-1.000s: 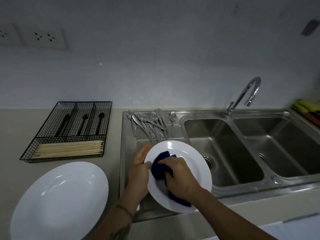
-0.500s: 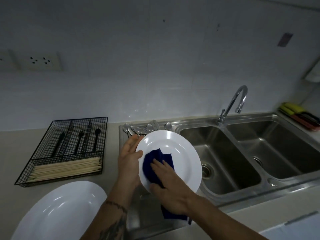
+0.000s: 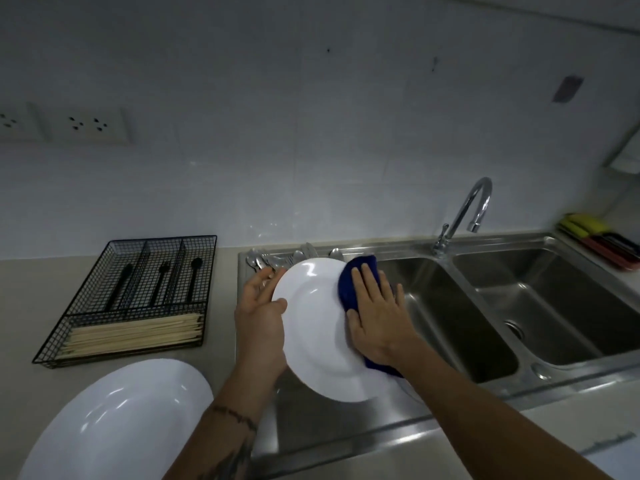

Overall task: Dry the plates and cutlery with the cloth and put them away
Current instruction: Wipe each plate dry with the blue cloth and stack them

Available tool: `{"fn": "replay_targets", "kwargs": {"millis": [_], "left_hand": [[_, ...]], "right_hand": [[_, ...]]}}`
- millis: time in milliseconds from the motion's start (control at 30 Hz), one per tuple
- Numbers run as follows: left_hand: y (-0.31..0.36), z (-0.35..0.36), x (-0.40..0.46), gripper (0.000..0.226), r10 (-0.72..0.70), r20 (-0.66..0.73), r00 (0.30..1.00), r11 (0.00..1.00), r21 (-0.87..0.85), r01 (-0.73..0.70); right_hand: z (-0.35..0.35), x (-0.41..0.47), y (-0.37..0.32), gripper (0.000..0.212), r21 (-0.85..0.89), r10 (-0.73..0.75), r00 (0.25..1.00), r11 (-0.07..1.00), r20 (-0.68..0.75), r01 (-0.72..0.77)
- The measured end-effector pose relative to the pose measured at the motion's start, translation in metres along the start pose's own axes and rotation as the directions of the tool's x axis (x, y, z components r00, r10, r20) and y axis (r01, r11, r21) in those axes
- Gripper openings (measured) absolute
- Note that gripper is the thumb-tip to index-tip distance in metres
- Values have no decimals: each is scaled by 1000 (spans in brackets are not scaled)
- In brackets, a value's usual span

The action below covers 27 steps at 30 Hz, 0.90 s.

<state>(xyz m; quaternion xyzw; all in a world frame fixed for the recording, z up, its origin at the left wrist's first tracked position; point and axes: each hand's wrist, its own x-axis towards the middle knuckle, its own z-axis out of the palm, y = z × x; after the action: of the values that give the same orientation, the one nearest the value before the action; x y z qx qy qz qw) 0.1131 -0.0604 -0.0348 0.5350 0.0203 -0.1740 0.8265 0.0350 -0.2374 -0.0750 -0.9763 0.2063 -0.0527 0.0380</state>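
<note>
Plate (image 3: 315, 327): white, glossy, tilted; left hand (image 3: 258, 315) grips its rim.
Cloth (image 3: 356, 278): dark blue, under flat, open right hand (image 3: 377, 315).
Wire tray (image 3: 138, 296): black cutlery, chopsticks.

Head view, single wide-angle camera: worn at head height, facing forward and down onto a kitchen counter against a tiled wall. Close range; both forearms enter from the bottom edge. Fingers of the left hand (image 3: 259, 308) and right hand (image 3: 375, 315) sit near frame centre. Beyond the fingertips, wall; right of them, sink (image 3: 450, 306); left, wire tray (image 3: 138, 296). No second view.
</note>
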Motion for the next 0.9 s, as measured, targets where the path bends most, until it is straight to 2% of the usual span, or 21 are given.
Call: {"fn": "replay_targets", "kwargs": {"millis": [67, 133, 267, 367, 433, 500, 567, 667, 767, 900], "left_hand": [[1, -1, 2, 58, 40, -51, 998, 999, 35, -38], [0, -2, 4, 57, 52, -82, 995, 996, 76, -46], [-3, -2, 6, 54, 47, -104, 993, 994, 103, -37], [-3, 1, 8, 49, -2, -47, 999, 997, 78, 5], [-3, 3, 11, 45, -48, 27, 998, 999, 24, 47], [-3, 4, 14, 44, -73, 81, 994, 997, -1, 74], [-2, 3, 15, 46, -82, 118, 990, 996, -15, 84], [5, -4, 15, 50, -54, 135, 989, 997, -48, 61], [11, -16, 20, 51, -20, 110, 994, 994, -107, 32], [10, -34, 18, 52, 21, 181, 983, 1000, -3, -21]], "right_hand": [[4, -15, -5, 74, 39, 54, 997, 998, 60, -56], [7, -34, -17, 75, 108, 41, 989, 993, 141, -57], [-3, -61, -53, 73, 382, -190, 943, 921, 272, 76], [-17, -55, -67, 70, 465, -317, 929, 863, 194, 198], [-22, -38, -66, 70, 436, -326, 936, 868, 133, 240], [-22, -18, -62, 71, 334, -325, 943, 899, 72, 284], [-22, 3, -55, 71, 186, -290, 957, 941, 9, 284], [-29, 27, -41, 70, 62, -131, 990, 989, -54, 134], [-37, 27, -33, 72, 111, 22, 996, 994, -85, -12], [-43, 18, -27, 77, 239, 54, 995, 971, -88, -31]]}}
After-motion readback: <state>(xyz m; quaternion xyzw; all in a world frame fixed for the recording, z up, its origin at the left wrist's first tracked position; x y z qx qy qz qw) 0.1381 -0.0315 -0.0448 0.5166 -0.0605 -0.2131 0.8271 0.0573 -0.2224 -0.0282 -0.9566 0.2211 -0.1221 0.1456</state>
